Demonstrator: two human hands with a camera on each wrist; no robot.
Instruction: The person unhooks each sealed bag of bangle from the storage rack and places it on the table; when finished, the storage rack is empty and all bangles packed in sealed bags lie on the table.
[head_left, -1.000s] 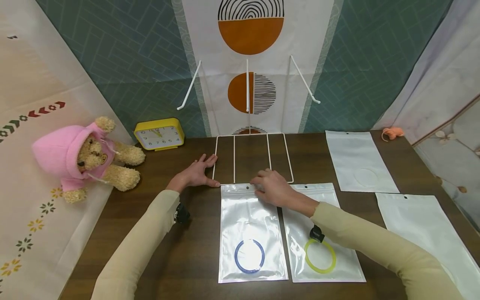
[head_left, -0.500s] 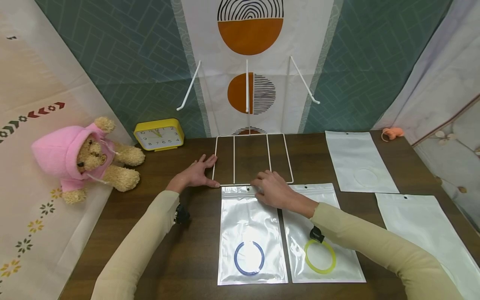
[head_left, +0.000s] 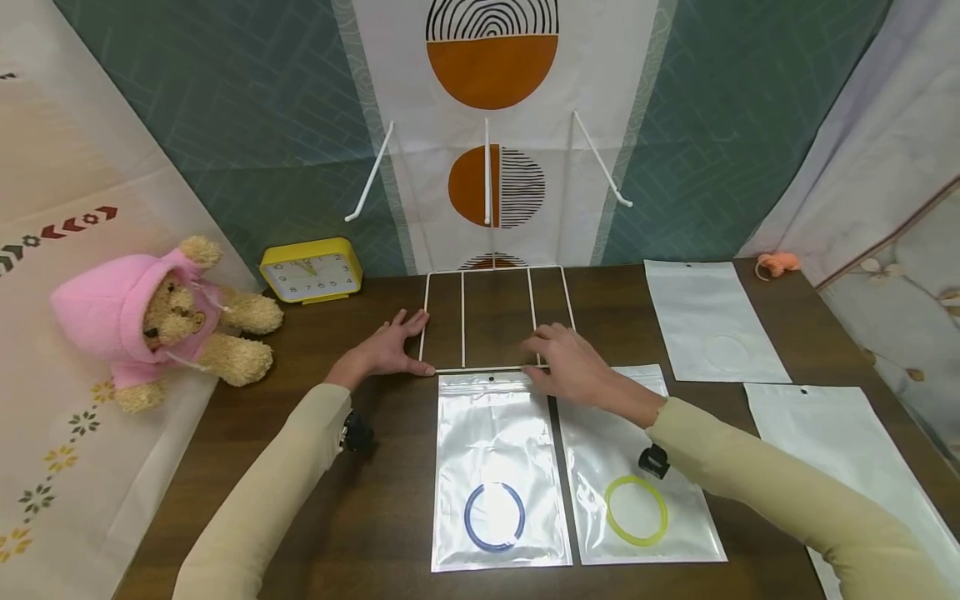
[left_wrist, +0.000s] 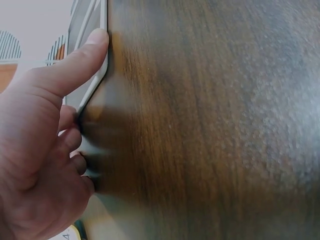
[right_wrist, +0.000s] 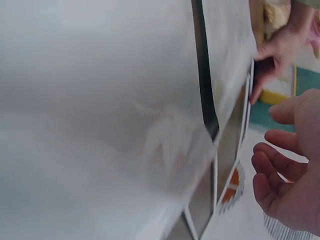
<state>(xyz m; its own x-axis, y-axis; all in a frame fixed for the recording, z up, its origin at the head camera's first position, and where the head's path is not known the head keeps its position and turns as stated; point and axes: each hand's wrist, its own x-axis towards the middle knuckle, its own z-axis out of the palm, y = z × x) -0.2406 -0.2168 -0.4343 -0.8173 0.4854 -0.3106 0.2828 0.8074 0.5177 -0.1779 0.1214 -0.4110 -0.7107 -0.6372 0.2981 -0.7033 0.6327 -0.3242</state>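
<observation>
A white wire rack (head_left: 462,321) stands on the brown table, its base lying flat and its prongs rising in front of the wall cloth. My left hand (head_left: 385,346) rests at the base's front left corner, thumb (left_wrist: 82,62) on the wire and fingers spread beside it. Above the base's front right part is my right hand (head_left: 573,364), fingers loosely bent and holding nothing in the right wrist view. A silver zip bag with a blue ring mark (head_left: 501,467) lies in front of the rack. Beside it, partly under my right forearm, lies another with a yellow ring mark (head_left: 630,467).
Two more pale bags lie to the right, one farther back (head_left: 708,312) and one nearer (head_left: 832,433). A small orange toy (head_left: 777,265) is at the back right. On the left are a yellow clock (head_left: 312,271) and a teddy bear in a pink hood (head_left: 161,312).
My right hand has come off the top edge of the blue-ringed bag and shifted right and slightly back. My left hand keeps its place at the rack corner. The head view has turned slightly.
</observation>
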